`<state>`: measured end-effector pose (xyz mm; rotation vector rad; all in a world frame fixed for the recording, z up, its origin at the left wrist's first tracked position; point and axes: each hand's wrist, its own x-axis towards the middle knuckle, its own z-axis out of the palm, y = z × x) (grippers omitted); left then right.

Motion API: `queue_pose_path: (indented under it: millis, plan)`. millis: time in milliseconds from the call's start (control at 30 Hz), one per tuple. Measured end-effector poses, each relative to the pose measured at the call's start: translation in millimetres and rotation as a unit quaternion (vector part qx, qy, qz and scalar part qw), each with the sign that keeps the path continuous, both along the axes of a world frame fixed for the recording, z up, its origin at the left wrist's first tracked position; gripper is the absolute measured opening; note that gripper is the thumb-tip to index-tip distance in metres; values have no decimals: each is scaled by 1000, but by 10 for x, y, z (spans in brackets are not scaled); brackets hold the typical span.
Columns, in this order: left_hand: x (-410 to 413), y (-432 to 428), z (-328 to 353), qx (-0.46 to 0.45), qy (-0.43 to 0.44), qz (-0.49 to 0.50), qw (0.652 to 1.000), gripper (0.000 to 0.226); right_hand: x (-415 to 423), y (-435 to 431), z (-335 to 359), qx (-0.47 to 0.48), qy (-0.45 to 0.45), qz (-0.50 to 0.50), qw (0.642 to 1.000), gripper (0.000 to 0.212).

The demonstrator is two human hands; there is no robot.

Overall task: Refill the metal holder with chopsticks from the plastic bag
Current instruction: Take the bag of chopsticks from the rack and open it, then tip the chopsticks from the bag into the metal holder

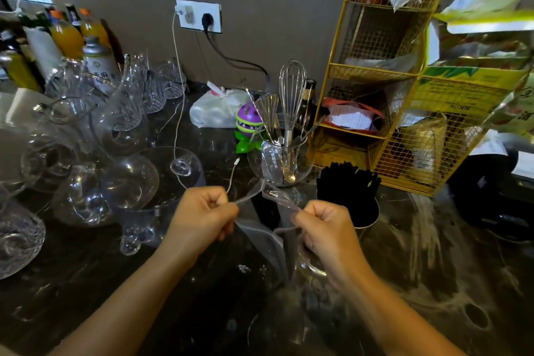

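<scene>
A clear plastic bag (261, 235) hangs between my two hands at the centre of the dark counter. Dark chopsticks (267, 211) stand inside it. My left hand (202, 215) pinches the bag's left top edge. My right hand (325, 231) pinches the right top edge, and the mouth is stretched apart between them. Just right of the bag stands the metal holder (367, 214), packed with black chopsticks (346, 182). The holder's lower part is partly hidden behind my right hand.
Several glass decanters and cups (115, 176) crowd the left of the counter. A glass bowl (278, 165) with a whisk and spoons sits behind the bag. A yellow wire rack (384, 95) stands at the right, a purple toy (248, 121) and a white charging cable (177, 95) behind.
</scene>
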<state>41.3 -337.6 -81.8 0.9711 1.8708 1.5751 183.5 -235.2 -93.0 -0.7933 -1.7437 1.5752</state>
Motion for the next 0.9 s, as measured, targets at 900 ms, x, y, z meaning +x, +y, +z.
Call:
queue_pose_path:
  millis: [900]
  plan:
    - [-11,355,649,38,228,-58,971,25,68,170,359,-445,28,253,859,73]
